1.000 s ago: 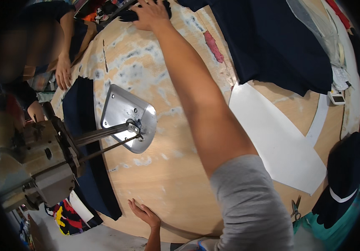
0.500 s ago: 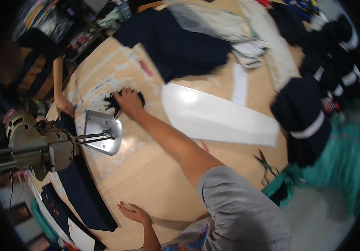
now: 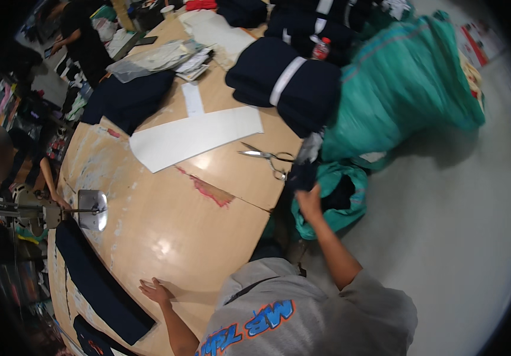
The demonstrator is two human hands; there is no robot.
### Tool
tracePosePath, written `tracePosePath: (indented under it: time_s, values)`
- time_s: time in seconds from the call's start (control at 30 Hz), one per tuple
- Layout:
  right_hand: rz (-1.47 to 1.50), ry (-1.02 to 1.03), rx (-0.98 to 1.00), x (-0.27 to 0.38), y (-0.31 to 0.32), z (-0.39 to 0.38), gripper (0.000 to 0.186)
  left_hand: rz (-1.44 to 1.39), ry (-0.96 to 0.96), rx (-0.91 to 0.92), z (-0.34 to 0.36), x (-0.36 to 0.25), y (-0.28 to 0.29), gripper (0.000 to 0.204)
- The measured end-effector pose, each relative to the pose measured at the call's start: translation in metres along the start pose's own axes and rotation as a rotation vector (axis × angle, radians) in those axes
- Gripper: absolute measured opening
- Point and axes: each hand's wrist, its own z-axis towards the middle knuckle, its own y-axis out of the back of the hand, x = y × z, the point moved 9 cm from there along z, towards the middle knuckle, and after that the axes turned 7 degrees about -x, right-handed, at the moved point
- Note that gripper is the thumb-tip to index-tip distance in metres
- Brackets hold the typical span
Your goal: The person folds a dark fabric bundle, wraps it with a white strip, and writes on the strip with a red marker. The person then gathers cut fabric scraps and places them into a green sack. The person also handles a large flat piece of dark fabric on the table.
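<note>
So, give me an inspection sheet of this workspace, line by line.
Surface: wooden table, worn, with a reddish patch.
Job's things: small green bag, open, dark cloth inside.
Clutter: scissors, blades apart; white panel; banded dark bundle.
Hands: left hand on the table, fingers spread; right hand at the bag's mouth, grip unclear.
Cables: nothing seen clearly.
Surroundings: machine at left; one person near it, another farther back; large green sack at right.

Folded navy cloth bundle (image 3: 254, 74) with white band (image 3: 287, 82), open green plastic bag (image 3: 347, 219), white tapered sheet (image 3: 199, 137), tan wooden tabletop (image 3: 148, 222).
</note>
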Motion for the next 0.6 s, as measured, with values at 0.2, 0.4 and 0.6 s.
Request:
tracePosePath:
  time_s: [0.2,0.4,0.6]
  values:
    - [0.518,-0.648,-0.531,-0.146,0.146,0.054,0.043,0.005,-0.226,-0.033,-0.049,0.003,-0.008,0.072]
    - [0.545,-1.252,-0.283,-0.339,0.153,-0.012,0.047,-0.099,-0.295,0.036,-0.114,-0.032,-0.024,0.071]
    - [0.703,-1.138,-0.089,-0.374,0.126,-0.007,0.065,-0.145,-0.376,0.106,-0.153,-0.038,-0.008,0.071]
